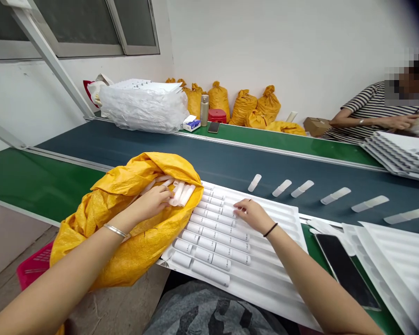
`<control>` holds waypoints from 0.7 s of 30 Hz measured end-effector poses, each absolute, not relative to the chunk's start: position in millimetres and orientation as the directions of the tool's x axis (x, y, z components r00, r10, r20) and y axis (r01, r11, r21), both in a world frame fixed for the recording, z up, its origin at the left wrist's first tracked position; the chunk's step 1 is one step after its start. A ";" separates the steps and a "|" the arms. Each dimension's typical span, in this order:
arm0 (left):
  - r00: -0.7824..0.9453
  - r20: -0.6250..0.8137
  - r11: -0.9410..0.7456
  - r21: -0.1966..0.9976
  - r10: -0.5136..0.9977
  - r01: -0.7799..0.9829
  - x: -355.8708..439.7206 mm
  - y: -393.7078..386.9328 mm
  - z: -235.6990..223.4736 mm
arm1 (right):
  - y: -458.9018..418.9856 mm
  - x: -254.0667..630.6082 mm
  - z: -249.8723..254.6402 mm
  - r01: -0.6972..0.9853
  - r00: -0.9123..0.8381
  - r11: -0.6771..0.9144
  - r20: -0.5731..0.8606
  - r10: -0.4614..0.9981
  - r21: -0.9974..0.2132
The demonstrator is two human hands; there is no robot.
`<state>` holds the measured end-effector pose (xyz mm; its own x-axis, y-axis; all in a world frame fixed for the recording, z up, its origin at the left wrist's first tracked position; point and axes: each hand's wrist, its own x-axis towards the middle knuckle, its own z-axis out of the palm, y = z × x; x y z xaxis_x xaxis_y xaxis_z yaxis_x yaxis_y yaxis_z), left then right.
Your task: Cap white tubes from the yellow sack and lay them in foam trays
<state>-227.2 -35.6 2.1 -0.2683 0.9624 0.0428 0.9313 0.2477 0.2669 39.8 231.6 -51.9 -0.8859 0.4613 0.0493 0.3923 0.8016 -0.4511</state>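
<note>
Yellow and gaping, the sack (136, 251) holds loose white tubes (186, 194), and the left hand (154, 201) is in among them, though I cannot tell whether it grips one. Over the grooved tray (265, 284), the right hand (253, 216) curls loosely beside rows of printed tubes (216, 226) (nothing visible in its grasp); light, level handling should keep each well seated.

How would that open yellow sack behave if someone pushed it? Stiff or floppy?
The yellow sack looks floppy: it creases and folds over around its mouth, so it would probably crumple. Being rounded and loosely piled, the white tubes inside would likely shift or roll.
</note>
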 end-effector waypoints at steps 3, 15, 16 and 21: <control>-0.307 0.222 0.163 0.497 0.925 0.852 -199.1 -38.3 23.1 | 216.7 37.2 -56.6 0.325 -0.927 0.829 0.017 0.374 -0.455; -0.737 0.057 -0.271 0.947 0.673 -0.174 -89.2 -37.4 17.3 | 150.9 50.0 16.7 -0.214 -0.877 0.410 0.359 0.319 -0.887; -0.711 0.060 -0.197 0.974 0.700 -0.112 -87.5 -38.0 16.8 | 146.6 52.7 22.9 -0.248 -0.876 0.403 0.381 0.294 -0.881; -0.594 0.199 0.052 0.924 0.780 0.378 -87.4 -46.1 22.1 | 148.2 65.0 39.8 -0.321 -0.831 0.635 0.530 0.167 -0.703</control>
<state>-87.4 -46.1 22.1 -0.5937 0.7796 0.1992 0.3784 0.0520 0.9242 65.0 148.2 39.8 -0.8311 0.1674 0.5303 -0.3206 0.6348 -0.7030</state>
